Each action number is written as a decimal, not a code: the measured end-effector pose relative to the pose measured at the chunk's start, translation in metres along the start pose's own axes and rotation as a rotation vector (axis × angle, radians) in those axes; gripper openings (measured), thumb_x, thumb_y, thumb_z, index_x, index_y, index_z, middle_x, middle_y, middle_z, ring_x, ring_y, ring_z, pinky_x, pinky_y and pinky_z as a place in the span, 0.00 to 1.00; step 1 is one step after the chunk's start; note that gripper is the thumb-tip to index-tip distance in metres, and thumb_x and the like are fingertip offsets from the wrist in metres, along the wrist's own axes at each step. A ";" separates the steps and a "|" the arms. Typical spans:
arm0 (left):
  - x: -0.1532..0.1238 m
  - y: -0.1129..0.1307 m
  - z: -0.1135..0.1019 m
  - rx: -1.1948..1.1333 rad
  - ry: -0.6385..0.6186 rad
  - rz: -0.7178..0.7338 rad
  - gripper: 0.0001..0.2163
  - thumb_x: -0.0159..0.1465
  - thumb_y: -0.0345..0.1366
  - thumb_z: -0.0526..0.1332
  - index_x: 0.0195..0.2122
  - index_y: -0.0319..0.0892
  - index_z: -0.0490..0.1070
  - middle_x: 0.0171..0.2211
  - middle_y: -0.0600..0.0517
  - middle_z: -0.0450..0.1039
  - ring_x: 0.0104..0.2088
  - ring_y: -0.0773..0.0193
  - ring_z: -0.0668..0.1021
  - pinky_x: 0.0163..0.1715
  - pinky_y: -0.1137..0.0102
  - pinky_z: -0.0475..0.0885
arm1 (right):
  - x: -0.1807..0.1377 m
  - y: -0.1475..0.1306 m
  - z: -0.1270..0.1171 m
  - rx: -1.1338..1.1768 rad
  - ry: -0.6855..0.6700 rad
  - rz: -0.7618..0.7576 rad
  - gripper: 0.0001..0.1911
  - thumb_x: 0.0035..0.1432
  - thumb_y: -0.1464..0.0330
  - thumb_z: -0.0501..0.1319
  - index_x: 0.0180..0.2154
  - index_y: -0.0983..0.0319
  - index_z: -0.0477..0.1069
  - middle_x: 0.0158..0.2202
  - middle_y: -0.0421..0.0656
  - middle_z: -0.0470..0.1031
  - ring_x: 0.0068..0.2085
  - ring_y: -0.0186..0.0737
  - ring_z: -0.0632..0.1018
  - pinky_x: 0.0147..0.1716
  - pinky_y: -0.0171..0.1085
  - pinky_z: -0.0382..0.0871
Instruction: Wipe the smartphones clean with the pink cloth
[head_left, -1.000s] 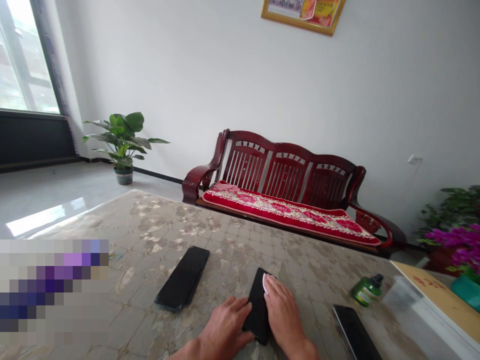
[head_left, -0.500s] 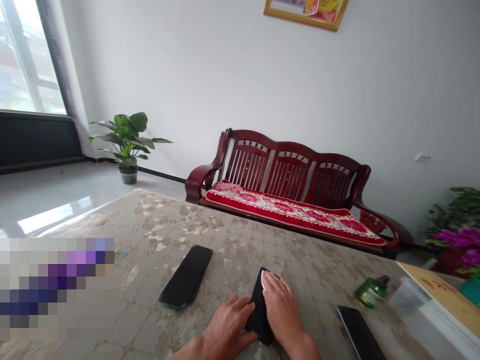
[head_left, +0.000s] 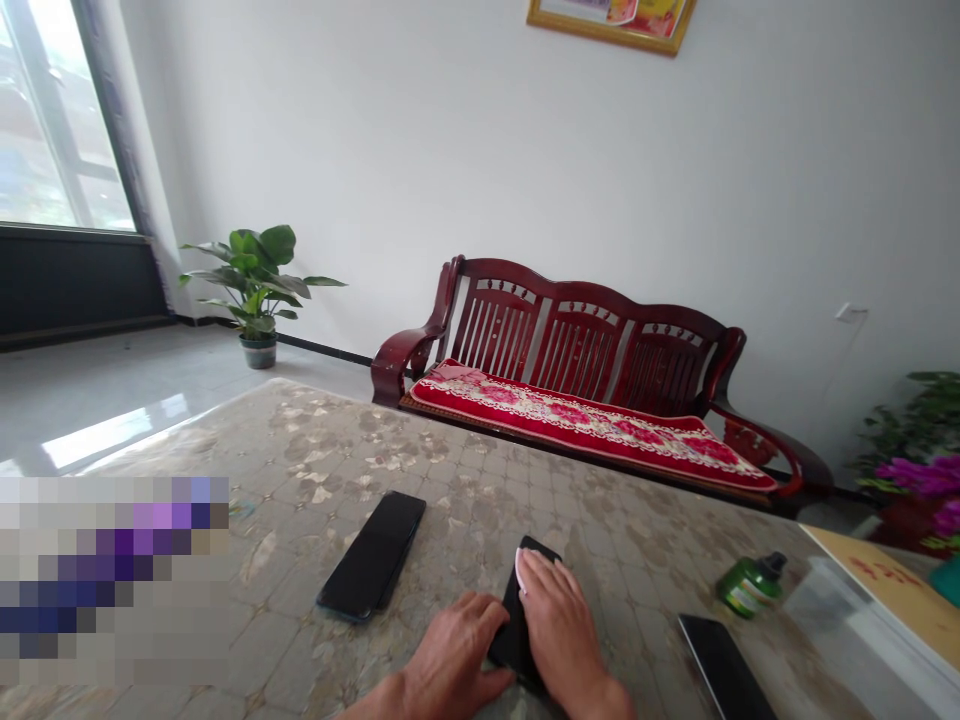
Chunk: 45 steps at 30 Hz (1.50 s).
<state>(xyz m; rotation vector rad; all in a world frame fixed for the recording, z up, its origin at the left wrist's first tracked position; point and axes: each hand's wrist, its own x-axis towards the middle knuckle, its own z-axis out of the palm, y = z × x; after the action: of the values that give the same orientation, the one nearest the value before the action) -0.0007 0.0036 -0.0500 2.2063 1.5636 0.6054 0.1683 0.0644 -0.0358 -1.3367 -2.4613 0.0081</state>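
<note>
A black smartphone (head_left: pixel 511 625) lies flat on the patterned tablecloth, partly covered by both hands. My left hand (head_left: pixel 459 650) grips its lower left side, with thumb and fingers at the edge. My right hand (head_left: pixel 559 625) lies over the phone's right part, fingers together, pressing a small whitish pad (head_left: pixel 520 572) onto the screen. Only a rim of the pad shows; the rest is under the fingers. To the left, another dark smartphone (head_left: pixel 373 555) rests face up. A third phone (head_left: pixel 724 668) lies to the right of my hands, cut off by the bottom edge.
A green pump bottle (head_left: pixel 750 586) stands on the tablecloth (head_left: pixel 315 450) at right, beside a clear-sided box (head_left: pixel 885 600). Behind the table is a red wooden bench (head_left: pixel 585 345). A potted plant (head_left: pixel 259 350) stands on the floor at left. A blurred patch hides the lower left corner.
My right hand has slid slightly left across the phone with the pad, so more of the phone's top right corner shows. My left hand stays at the phone's edge.
</note>
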 end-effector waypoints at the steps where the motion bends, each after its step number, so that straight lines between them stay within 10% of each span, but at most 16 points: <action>1: 0.000 0.000 -0.001 0.003 -0.001 0.002 0.14 0.54 0.35 0.66 0.42 0.46 0.68 0.42 0.53 0.74 0.43 0.57 0.76 0.45 0.69 0.70 | 0.007 -0.001 -0.002 -0.003 -0.008 0.030 0.26 0.61 0.76 0.50 0.59 0.59 0.68 0.59 0.43 0.70 0.59 0.42 0.70 0.62 0.43 0.57; 45: 0.001 0.005 -0.007 -0.002 0.023 -0.029 0.12 0.53 0.32 0.64 0.40 0.45 0.68 0.40 0.53 0.74 0.42 0.58 0.75 0.42 0.70 0.69 | -0.025 0.025 -0.003 -0.013 0.016 -0.073 0.27 0.61 0.75 0.50 0.61 0.57 0.65 0.60 0.43 0.69 0.59 0.44 0.71 0.60 0.44 0.62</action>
<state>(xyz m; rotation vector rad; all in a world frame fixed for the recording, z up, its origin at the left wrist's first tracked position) -0.0004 0.0030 -0.0410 2.1791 1.6024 0.6253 0.2018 0.0574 -0.0447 -1.2468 -2.4994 -0.0358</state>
